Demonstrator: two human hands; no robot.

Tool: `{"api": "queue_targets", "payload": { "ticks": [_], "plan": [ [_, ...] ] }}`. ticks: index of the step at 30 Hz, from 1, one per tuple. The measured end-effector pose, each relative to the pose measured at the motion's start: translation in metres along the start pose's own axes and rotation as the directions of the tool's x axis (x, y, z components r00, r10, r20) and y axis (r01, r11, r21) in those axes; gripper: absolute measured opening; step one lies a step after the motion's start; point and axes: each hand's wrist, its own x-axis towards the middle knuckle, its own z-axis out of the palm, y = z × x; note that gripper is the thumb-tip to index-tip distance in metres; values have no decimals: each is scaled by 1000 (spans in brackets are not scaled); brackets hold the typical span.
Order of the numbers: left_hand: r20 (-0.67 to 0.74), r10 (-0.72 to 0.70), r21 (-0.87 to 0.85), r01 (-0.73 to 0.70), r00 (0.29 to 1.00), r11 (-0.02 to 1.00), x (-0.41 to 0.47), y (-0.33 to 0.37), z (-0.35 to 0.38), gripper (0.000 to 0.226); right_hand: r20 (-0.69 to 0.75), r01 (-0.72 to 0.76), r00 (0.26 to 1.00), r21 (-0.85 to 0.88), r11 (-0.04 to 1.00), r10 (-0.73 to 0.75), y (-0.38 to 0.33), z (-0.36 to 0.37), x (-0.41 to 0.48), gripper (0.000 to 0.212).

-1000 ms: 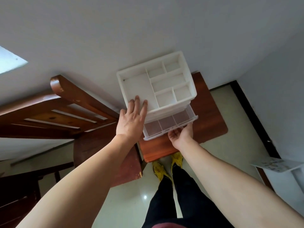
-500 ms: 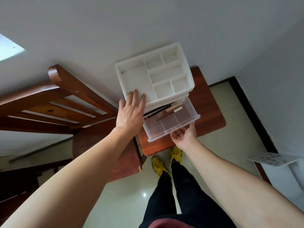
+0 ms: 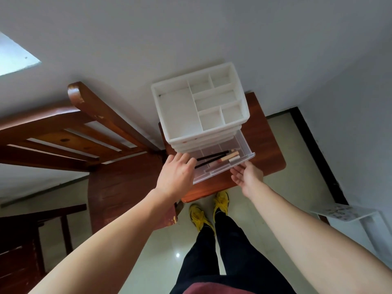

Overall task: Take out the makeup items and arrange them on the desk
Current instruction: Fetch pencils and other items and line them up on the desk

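A white organizer [image 3: 180, 111] with empty top compartments stands on a small red-brown desk [image 3: 269, 149]. Its clear bottom drawer [image 3: 244, 145] is pulled out toward me. Inside lie thin dark makeup pencils [image 3: 212, 157], a tan tube [image 3: 230, 156] and a small white piece [image 3: 234, 159]. My left hand [image 3: 176, 177] reaches over the drawer's left end with fingers extended, the tips at the pencils' ends. My right hand [image 3: 247, 177] is palm up, its straight fingers touching the drawer's front edge from below.
A dark wooden slatted frame [image 3: 84, 132] and a wooden panel [image 3: 127, 183] stand to the left of the desk. A grey wall is behind. At the right edge a white shelf [image 3: 347, 213] juts out. My yellow shoes [image 3: 220, 200] are on the pale tiled floor.
The drawer slid further out, showing the pencils and tube. My left hand came off the organizer's top and dropped to the drawer's left end. My right hand shifted right along the drawer front.
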Motion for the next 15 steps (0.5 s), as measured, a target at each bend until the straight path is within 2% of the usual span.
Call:
{"api": "queue_targets", "payload": {
  "ticks": [3, 6, 9, 12, 15],
  "plan": [
    [166, -82, -37, 90, 983, 995, 12, -2, 11, 13, -12, 48, 999, -16, 999, -48, -7, -7, 0, 32],
    [295, -148, -23, 161, 944, 987, 30, 2, 17, 29, -32, 73, 997, -33, 997, -74, -14, -12, 4, 32],
    [391, -189, 16, 198, 901, 980, 50, 7, 29, 40, -130, 244, 955, -166, 955, -267, -19, -15, 10, 22],
    [466, -209, 64, 203, 859, 977, 63, 10, 45, 42, -90, 484, 828, -384, 786, -553, -23, -20, 11, 10],
    [466, -210, 103, 183, 859, 978, 70, 13, 59, 45, 94, 634, 703, -533, 560, -705, -27, -23, 7, 11]
  ]
}}
